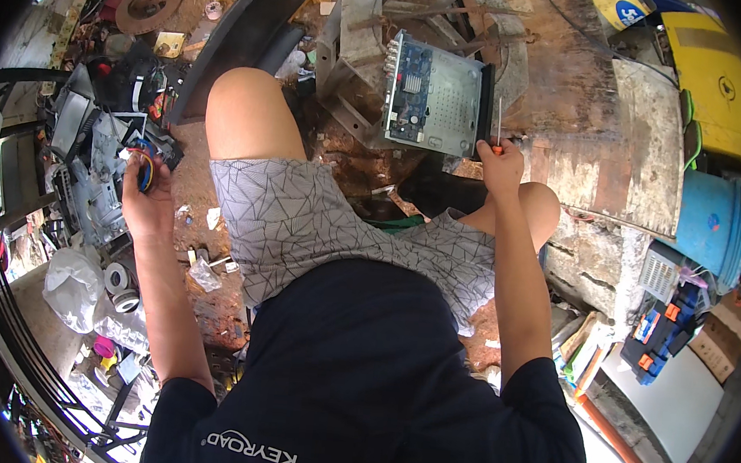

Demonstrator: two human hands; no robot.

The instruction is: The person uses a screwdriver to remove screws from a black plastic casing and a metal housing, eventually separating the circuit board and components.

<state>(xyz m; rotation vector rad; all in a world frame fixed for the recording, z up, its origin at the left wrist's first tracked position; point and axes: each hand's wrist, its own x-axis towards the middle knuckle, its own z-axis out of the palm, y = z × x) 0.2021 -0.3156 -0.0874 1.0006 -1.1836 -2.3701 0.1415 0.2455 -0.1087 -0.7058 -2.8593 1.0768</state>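
Observation:
My left hand (pixel 149 195) is out at the left, its fingers closed around a bundle of coloured wires (pixel 143 151) in red, yellow and blue with a white end. It is over a heap of metal and plastic scrap. In my right hand (pixel 504 168) is a screwdriver (pixel 499 124) with an orange handle, its shaft pointing away from me. That hand is at the near right corner of an open metal electronics case (pixel 455 99); whether the fingers also grip the case I cannot tell. A blue circuit board (pixel 413 82) with a silver heat sink lies along the case's left side.
Under the case stands a worn metal frame (pixel 349 64) with a round opening. A stained wooden board (pixel 610 176) lies to the right, by a blue bucket (pixel 710 223) and a yellow container (pixel 717 80). A dark curved panel (pixel 242 34) leans beyond my left knee. Scrap parts (pixel 89 157) crowd the left.

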